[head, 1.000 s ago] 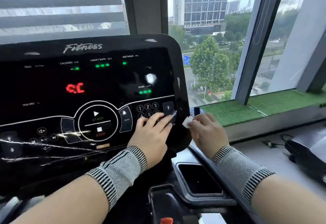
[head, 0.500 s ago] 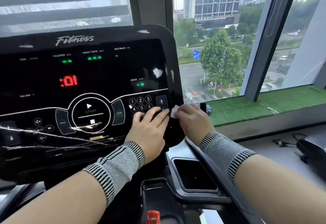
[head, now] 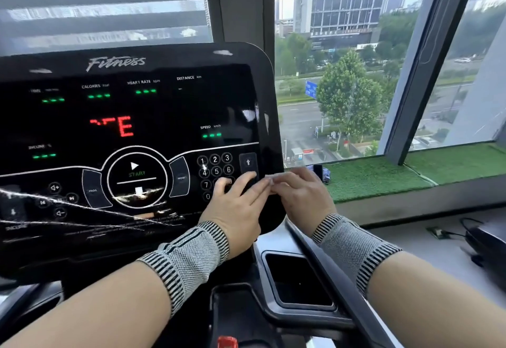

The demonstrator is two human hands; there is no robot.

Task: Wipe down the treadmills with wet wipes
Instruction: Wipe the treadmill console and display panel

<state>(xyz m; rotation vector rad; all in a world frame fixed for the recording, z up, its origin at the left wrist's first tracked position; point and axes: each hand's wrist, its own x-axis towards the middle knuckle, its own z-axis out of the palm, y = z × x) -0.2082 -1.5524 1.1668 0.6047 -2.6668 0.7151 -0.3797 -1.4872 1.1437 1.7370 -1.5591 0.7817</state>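
The right hand (head: 297,197) pinches a small wipe (head: 275,177), likely soft and light. The left hand (head: 235,205) lies flat on the screen (head: 153,117).

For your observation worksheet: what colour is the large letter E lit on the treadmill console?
Red, seen in the head view: the letter E glows on the black treadmill console.

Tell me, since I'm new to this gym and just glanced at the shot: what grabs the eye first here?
The glossy black treadmill console fills the left, with a red letter E glowing at mid-screen. At its lower right edge, the left hand lies flat on the number keypad while the right hand pinches a small white wet wipe against the console's rim. Beyond the window, a green tree stands by a road.
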